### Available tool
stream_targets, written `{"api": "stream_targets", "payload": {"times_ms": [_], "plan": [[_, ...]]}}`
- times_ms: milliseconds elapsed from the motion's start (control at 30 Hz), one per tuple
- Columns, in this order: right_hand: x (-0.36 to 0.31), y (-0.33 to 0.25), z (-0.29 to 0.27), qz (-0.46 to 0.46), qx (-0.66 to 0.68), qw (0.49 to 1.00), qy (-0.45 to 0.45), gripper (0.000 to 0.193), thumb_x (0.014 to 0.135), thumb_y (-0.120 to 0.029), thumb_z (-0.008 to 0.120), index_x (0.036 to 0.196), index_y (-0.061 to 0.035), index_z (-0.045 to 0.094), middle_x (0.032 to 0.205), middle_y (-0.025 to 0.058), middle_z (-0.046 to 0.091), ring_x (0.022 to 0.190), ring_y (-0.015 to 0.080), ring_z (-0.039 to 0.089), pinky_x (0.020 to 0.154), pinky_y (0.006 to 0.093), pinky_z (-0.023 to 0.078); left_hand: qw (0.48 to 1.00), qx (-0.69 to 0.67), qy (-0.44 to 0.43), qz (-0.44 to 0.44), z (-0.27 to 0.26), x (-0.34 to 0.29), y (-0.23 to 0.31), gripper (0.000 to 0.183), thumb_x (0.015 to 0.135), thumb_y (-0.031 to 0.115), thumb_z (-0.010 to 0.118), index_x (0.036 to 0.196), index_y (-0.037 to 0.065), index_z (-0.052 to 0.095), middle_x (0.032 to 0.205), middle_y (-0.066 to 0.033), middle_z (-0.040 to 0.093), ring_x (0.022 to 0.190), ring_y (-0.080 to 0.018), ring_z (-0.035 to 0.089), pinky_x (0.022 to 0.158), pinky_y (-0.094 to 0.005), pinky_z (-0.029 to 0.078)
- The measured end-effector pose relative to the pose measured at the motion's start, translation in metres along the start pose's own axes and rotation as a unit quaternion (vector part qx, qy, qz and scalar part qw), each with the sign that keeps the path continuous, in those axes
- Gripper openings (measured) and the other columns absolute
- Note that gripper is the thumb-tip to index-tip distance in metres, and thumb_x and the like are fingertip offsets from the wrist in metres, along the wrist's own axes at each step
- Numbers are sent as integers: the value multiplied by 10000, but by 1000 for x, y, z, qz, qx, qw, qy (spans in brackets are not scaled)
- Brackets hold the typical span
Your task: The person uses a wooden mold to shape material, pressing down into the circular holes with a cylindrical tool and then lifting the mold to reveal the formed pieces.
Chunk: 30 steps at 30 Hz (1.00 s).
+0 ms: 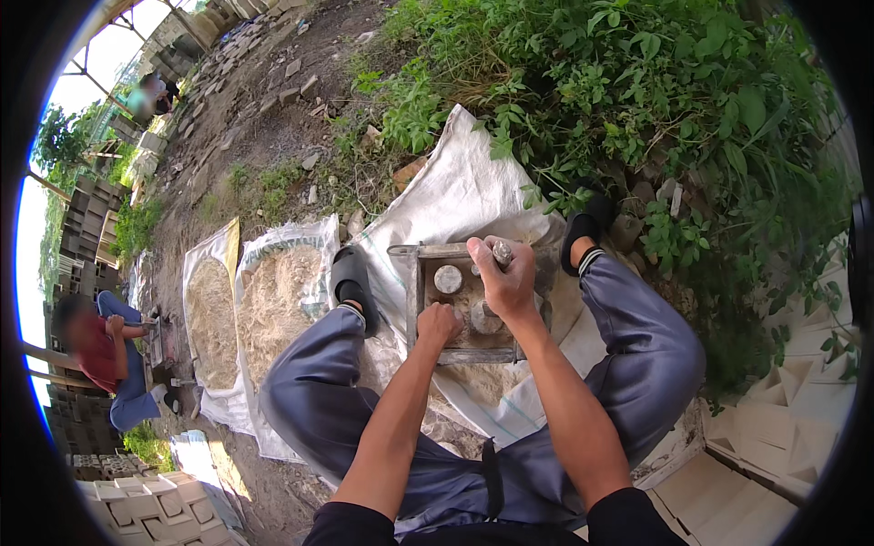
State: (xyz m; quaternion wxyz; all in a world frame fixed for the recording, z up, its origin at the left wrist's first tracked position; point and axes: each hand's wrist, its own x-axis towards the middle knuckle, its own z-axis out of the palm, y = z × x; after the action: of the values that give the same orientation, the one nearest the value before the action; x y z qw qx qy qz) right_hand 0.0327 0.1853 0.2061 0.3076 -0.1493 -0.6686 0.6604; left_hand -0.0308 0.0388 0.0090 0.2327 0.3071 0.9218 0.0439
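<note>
Between my legs, a dusty rectangular box frame (pixel 420 296) stands on a white woven sack (pixel 428 205). Pale powder covers its inside, around a round whitish disc (pixel 448 279) and a second rounded piece (pixel 485 318) partly hidden by my right wrist. My right hand (pixel 510 287) is wrapped round a short, powder-coated rod (pixel 502 253) whose rounded end sticks up above the fist. My left hand (pixel 440 325) is closed and pressed down at the box's near left part; whatever lies under its fingers is hidden.
To the left lie two opened sacks of pale powder (pixel 280 273). Green plants (pixel 628 100) crowd the far right. A seated person in a red top (pixel 98 359) is at the left, with another person far back. Cream-coloured blocks (pixel 164 505) are stacked at lower left and right.
</note>
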Motion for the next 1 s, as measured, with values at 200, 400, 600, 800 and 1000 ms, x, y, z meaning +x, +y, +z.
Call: {"api": "stream_targets", "payload": {"times_ms": [200,400,600,800,1000], "plan": [[6,9,-7,17,-14,1000,11,427,907,-214,573,536,-58,430,492,-64,359,480,31,320,443,257,269,997,-80,-9,-6,-10,-2,16,398,800,291,573,1021,-31,650,1020,-256,646,946,-378,641,829,-432,525],[6,10,-2,38,13,999,6,447,913,-244,587,531,-83,421,494,-70,377,451,22,326,411,240,238,968,-83,233,35,41,6,-13,517,810,309,573,1128,-95,532,1214,-299,540,1117,-386,549,960,-440,443],[4,15,-1,22,18,1000,-2,440,911,-238,592,533,-86,424,500,-63,385,448,22,338,406,232,236,996,-86,-36,-10,27,10,-19,521,817,441,569,978,-49,642,1051,-263,635,1028,-397,603,899,-427,488],[7,19,-1,15,19,1000,-3,437,913,-204,578,538,-86,389,495,-55,361,440,35,301,409,241,223,997,-26,-18,-65,4,10,12,447,796,408,605,935,-11,673,959,-184,679,978,-318,651,845,-397,512],[5,10,5,50,64,997,10,421,914,-157,551,539,-88,373,489,-57,341,428,31,272,410,247,183,992,65,106,-17,32,-11,14,395,848,275,518,1129,22,638,1033,-171,668,1139,-324,551,1081,-470,279]]}}
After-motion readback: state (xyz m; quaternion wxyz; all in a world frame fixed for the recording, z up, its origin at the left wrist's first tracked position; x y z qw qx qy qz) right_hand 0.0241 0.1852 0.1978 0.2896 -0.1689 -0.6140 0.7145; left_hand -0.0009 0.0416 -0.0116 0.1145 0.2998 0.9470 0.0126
